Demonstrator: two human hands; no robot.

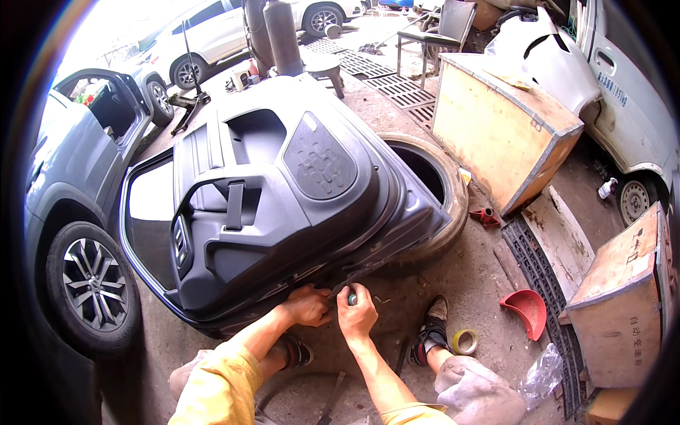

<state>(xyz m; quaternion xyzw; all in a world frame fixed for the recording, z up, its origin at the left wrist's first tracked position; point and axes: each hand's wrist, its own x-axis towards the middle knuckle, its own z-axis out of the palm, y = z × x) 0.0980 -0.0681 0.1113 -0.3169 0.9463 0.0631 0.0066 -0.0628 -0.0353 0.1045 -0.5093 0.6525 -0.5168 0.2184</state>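
Note:
A grey car door (276, 177) lies with its inner trim facing up, resting at its right end on a worn tire (457, 205). At the door's near edge my left hand (309, 306) is closed, its fingertips pinched around something too small to make out. Just to its right, my right hand (359, 315) is wrapped around a short dark-green tool handle (352, 298); the tool's kind is hidden by the fingers. A dark strip (358, 273) runs along the door edge just above both hands.
A grey car with its wheel (94, 285) stands close on the left. On the right are a large wooden crate (496, 127), a smaller crate (616, 304), a red curved piece (526, 312) and a tape roll (465, 341). My shoes (433, 326) flank the hands.

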